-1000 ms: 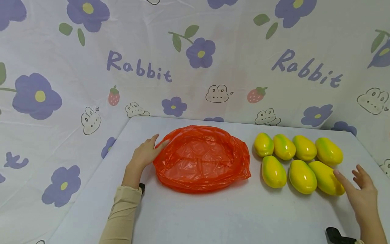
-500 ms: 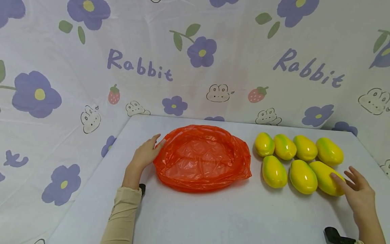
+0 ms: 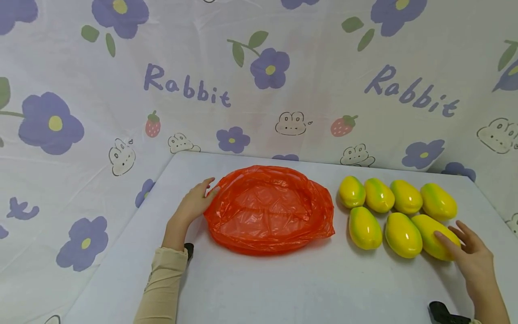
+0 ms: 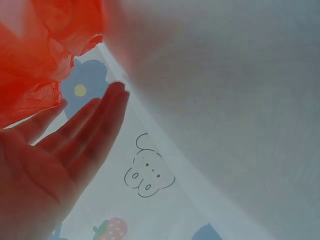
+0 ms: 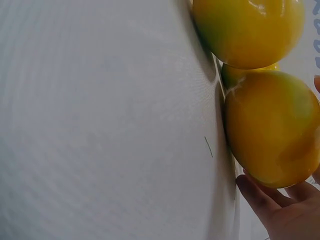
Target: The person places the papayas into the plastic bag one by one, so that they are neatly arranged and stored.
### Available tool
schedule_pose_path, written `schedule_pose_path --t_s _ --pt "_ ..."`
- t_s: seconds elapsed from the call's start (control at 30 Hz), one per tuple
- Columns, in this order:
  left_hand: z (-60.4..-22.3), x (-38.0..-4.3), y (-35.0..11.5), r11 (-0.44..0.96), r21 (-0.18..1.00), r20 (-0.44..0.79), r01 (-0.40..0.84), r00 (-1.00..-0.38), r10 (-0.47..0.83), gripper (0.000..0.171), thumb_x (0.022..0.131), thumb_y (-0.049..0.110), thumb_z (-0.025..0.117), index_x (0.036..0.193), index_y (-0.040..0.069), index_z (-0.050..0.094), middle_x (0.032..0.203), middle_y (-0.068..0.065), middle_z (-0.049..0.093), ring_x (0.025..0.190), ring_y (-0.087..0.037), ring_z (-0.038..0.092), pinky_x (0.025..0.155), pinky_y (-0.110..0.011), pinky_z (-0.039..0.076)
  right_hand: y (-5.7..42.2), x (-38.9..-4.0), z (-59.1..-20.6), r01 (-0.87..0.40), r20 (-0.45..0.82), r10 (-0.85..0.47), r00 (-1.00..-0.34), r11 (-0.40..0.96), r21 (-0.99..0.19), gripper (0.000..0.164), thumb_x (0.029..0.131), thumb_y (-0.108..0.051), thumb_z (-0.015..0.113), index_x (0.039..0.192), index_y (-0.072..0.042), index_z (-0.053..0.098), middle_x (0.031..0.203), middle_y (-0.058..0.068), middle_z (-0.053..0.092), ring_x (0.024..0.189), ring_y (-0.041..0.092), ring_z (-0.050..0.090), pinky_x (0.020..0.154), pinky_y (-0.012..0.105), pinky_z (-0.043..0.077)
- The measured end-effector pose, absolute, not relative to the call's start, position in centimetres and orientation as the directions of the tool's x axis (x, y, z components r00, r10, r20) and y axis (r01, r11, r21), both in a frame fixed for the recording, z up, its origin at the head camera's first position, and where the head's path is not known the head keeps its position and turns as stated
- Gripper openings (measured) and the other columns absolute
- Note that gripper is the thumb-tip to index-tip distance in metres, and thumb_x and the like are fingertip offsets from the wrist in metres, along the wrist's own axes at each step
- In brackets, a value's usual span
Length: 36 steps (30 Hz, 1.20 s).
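A red plastic bag (image 3: 267, 211) lies spread on the table, its wide mouth facing up. My left hand (image 3: 193, 202) is at the bag's left edge, the thumb over the rim; in the left wrist view its fingers (image 4: 100, 130) are stretched out beside the red plastic. Right of the bag, several glossy yellow-green mangoes (image 3: 365, 228) lie in two rows. My right hand (image 3: 473, 256) is at the front row's rightmost mango (image 3: 430, 236). Its thumb lies over that mango and its fingers (image 5: 262, 200) are around the far end; the mango hides part of the hand in the right wrist view.
A white table (image 3: 283, 288) bears the bag and the mangoes. Behind it hangs a white cloth (image 3: 315, 94) printed with flowers, rabbits and lettering. Black wrist straps (image 3: 445, 311) show near the sleeves.
My right hand has moved left and in around the rightmost front mango, its thumb now farther over it. My left hand has stayed by the bag, its thumb drawn back slightly.
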<state>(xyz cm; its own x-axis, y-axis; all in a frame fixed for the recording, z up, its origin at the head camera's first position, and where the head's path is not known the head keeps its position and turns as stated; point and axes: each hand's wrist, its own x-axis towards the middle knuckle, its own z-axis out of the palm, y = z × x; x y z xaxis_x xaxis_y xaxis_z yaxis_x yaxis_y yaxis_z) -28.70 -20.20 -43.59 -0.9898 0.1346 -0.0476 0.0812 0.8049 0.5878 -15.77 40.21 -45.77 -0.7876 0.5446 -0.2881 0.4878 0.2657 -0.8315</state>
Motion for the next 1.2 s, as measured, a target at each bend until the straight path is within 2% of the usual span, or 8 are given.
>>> schedule_pose_path --t_s 0.3,0.6,0.83,1.07,1.2 --pt "-43.21 -28.74 -20.21 0.753 0.653 -0.062 0.076 -0.986 0.153 0.055 0.102 0.036 0.047 0.150 0.011 0.036 0.141 -0.023 0.051 0.125 -0.040 0.053 0.104 -0.055 0.046 40.15 -15.67 -46.12 0.493 -0.305 0.534 -0.788 0.251 -0.833 0.086 0.090 -0.057 0.057 0.156 -0.032 0.008 0.165 0.008 0.004 0.153 0.032 0.004 0.123 0.053 0.011" --pt "-43.30 -28.80 -20.31 0.745 0.664 -0.070 0.070 -0.985 0.155 0.051 0.102 0.034 0.047 0.148 0.012 0.039 0.137 -0.023 0.054 0.115 -0.037 0.058 0.094 -0.048 0.054 40.10 -15.58 -45.95 0.477 -0.290 0.523 -0.801 0.266 -0.838 0.084 0.090 -0.057 0.057 0.156 -0.026 0.016 0.166 0.001 0.004 0.154 0.027 0.003 0.123 0.051 0.011" --pt "-43.33 -28.65 -20.19 0.757 0.649 -0.067 0.074 -0.986 0.154 0.047 0.102 0.033 0.048 0.144 0.012 0.045 0.135 -0.021 0.057 0.114 -0.035 0.059 0.092 -0.047 0.055 40.05 -15.82 -46.17 0.474 -0.280 0.560 -0.780 0.236 -0.848 0.080 0.090 -0.057 0.057 0.155 -0.024 0.024 0.165 -0.003 0.013 0.153 0.025 0.010 0.124 0.046 0.015" --pt "-43.48 -28.75 -20.21 0.762 0.642 -0.053 0.087 -0.986 0.157 0.045 0.102 0.032 0.048 0.142 0.011 0.048 0.133 -0.021 0.059 0.115 -0.036 0.059 0.093 -0.047 0.055 39.75 -15.67 -45.89 0.463 -0.265 0.589 -0.764 0.214 -0.860 0.078 0.090 -0.055 0.058 0.155 -0.025 0.026 0.164 -0.005 0.017 0.152 0.021 0.016 0.124 0.041 0.019" --pt "-43.57 -28.73 -20.20 0.761 0.642 -0.050 0.089 -0.986 0.158 0.045 0.102 0.032 0.048 0.142 0.011 0.048 0.133 -0.021 0.059 0.115 -0.036 0.059 0.093 -0.047 0.054 39.86 -15.45 -45.60 0.440 -0.262 0.601 -0.755 0.170 -0.882 0.081 0.085 -0.056 0.064 0.153 -0.032 0.029 0.163 -0.011 0.021 0.140 0.010 0.030 0.124 0.034 0.019"
